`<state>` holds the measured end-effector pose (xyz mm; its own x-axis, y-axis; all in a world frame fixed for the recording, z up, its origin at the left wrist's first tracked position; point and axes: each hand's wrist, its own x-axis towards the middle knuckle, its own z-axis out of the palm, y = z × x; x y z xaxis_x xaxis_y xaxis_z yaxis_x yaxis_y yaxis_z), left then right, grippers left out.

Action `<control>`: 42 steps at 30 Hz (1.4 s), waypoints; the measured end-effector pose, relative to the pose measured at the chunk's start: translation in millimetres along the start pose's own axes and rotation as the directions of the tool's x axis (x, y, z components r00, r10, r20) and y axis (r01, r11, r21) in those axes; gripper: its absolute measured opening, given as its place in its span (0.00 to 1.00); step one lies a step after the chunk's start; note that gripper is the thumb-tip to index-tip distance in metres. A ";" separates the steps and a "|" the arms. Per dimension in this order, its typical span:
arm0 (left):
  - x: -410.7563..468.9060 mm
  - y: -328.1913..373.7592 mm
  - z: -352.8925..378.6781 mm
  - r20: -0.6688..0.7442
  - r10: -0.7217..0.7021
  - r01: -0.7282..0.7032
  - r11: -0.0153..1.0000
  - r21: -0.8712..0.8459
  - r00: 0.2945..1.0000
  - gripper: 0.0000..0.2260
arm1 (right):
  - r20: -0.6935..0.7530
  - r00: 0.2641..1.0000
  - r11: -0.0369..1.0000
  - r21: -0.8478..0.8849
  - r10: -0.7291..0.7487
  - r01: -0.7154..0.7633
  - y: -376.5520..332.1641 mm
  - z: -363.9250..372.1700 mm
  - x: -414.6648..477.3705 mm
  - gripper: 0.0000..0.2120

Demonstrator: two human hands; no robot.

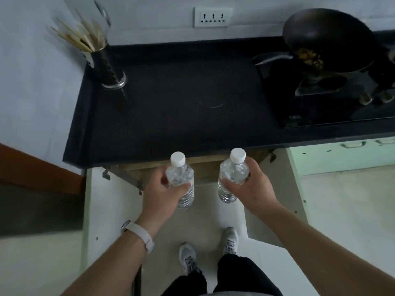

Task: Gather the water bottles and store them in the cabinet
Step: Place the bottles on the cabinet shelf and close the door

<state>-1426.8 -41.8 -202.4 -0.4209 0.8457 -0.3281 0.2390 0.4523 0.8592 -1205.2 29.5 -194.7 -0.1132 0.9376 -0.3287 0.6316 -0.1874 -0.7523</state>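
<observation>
Two clear water bottles with white caps are held upright just in front of the black countertop's (171, 116) front edge. My left hand (162, 193) grips the left bottle (180, 180) around its middle. My right hand (250, 186) grips the right bottle (232, 176) the same way. Below the counter the cabinet (205, 167) stands open, its left door (106, 210) and right door (284, 189) swung outward. The cabinet's inside is mostly hidden under the counter edge.
A metal holder with chopsticks (100, 54) stands at the counter's back left. A black wok (327, 39) with food sits on the stove (320, 99) at the right. A wall socket (213, 17) is behind. My feet (209, 251) stand on the pale floor between the doors.
</observation>
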 end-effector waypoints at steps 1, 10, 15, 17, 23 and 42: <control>5.1 -0.7 4.9 0.004 -0.003 0.003 1.000 0.012 1.000 0.20 | 0.000 1.000 1.000 0.006 0.013 -0.013 5.1 2.9 5.9 0.31; 46.0 -42.4 69.0 0.128 -0.033 0.021 0.995 0.095 0.991 0.21 | 0.016 0.996 0.994 0.059 0.092 -0.093 75.1 31.6 60.3 0.34; 76.6 -89.8 117.6 0.146 -0.057 0.050 0.997 0.051 0.988 0.21 | -0.019 0.995 0.992 0.085 0.094 -0.092 127.7 56.5 91.0 0.30; 92.7 -110.8 135.2 0.144 -0.052 0.047 0.998 0.036 0.988 0.21 | -0.037 0.994 0.990 0.105 0.099 -0.095 148.4 67.7 105.4 0.29; 150.6 -169.4 181.5 0.093 -0.017 0.017 1.000 0.006 0.996 0.22 | -0.151 0.986 0.981 0.189 0.066 -0.037 205.5 103.1 152.5 0.31; 257.5 -194.7 263.6 -0.060 0.344 -0.350 0.921 -0.173 0.937 0.19 | -0.442 0.880 0.913 0.263 -0.174 0.313 275.5 130.0 260.4 0.28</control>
<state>-1351.0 162.6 -557.7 -0.3644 0.9312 0.0120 0.2159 0.0719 0.9738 -1160.3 183.9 -561.8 0.1296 0.9871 0.0943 0.3393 0.0452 -0.9396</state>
